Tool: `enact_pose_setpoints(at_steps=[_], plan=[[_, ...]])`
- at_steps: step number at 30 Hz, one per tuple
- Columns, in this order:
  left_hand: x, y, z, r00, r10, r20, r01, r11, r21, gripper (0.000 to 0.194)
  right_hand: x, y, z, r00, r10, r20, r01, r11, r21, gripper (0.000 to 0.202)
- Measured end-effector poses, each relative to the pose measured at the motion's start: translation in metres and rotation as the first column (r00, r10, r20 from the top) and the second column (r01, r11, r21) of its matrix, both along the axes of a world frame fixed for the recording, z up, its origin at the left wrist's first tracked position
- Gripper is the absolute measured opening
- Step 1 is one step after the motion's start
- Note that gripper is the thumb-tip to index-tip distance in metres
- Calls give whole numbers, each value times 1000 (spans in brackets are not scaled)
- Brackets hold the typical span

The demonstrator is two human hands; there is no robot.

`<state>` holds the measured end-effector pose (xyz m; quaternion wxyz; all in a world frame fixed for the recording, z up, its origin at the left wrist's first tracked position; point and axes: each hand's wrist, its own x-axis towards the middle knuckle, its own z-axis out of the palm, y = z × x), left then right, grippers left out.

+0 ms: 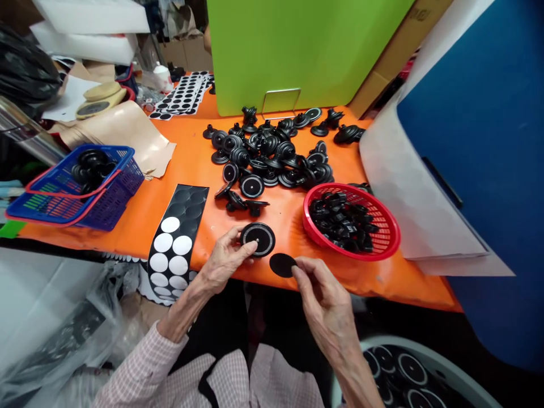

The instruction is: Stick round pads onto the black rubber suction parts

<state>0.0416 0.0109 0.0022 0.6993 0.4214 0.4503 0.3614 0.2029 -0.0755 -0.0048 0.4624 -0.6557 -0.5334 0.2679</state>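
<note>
The left hand (223, 259) grasps a round black disc-shaped part with a pale ring near its rim (265, 237), thumb across the face and fingers round the side and below. The right hand (325, 292) pinches a thin, matte black circular sheet (280, 264) at its right edge, between thumb and fingertips. Both things are at the front of the orange-covered table (283, 218) — the sheet just beside the disc, to its lower right, and apart from it. Whether the sheet touches the cover, I cannot tell.

The edge pinch looks sound: it leaves most of the sheet flat and untouched. Laying the sheet on squarely would call for the left thumb to slide off the face first, since its tip lies close to the small pale centre dot. The pale ring seems a handy guide for centring — meet one edge, check the gap all round, then press outward from the middle so no air is trapped.

Left of the hands lies a black strip with white circles (177, 241); the red plastic mesh basket of small black pieces (386, 224) stands to the right.
</note>
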Motion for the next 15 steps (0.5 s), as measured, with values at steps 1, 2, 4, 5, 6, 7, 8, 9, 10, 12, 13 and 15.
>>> enact_pose_setpoints(at_steps=[1,2,4,5,6,7,8,9,10,12,13,15], plan=[[-3,-1,4,1000,-15,23,16,999,-33,39,-1,2,2,1000,14,-9,-14,1000,-2,12],[-7,-3,6,999,-23,46,26,998,-55,39,-3,4,5,999,23,-43,-24,1000,-6,15],[-13,-6,6,996,-24,88,31,996,-83,39,-8,8,9,986,19,-165,-22,1000,-15,28],[-16,-7,6,994,-25,110,35,995,-91,39,-10,9,10,972,11,-236,-18,999,-26,30],[-18,-9,4,991,-30,130,42,994,-96,40,-12,10,12,953,3,-302,-19,999,-50,26],[-21,-10,3,988,-38,148,53,994,-98,41,-14,12,12,932,-6,-362,-26,996,-84,21],[-23,-11,1,986,-48,163,64,993,-100,43,-16,13,13,909,-15,-417,-40,992,-121,20],[-25,-12,1,983,-56,174,74,992,-103,44,-17,15,12,884,-20,-467,-58,987,-152,22],[-26,-13,0,981,-60,183,80,991,-107,45,-18,16,12,862,-23,-507,-75,982,-172,24],[-28,-14,0,980,-51,190,75,990,-120,45,-22,20,9,836,-27,-548,-76,983,-165,24],[-29,-14,0,980,-46,193,71,989,-128,45,-24,21,7,833,-32,-553,-58,988,-146,24],[-30,-15,1,980,-43,195,71,987,-141,45,-29,24,3,845,-50,-533,-9,994,-109,23]])
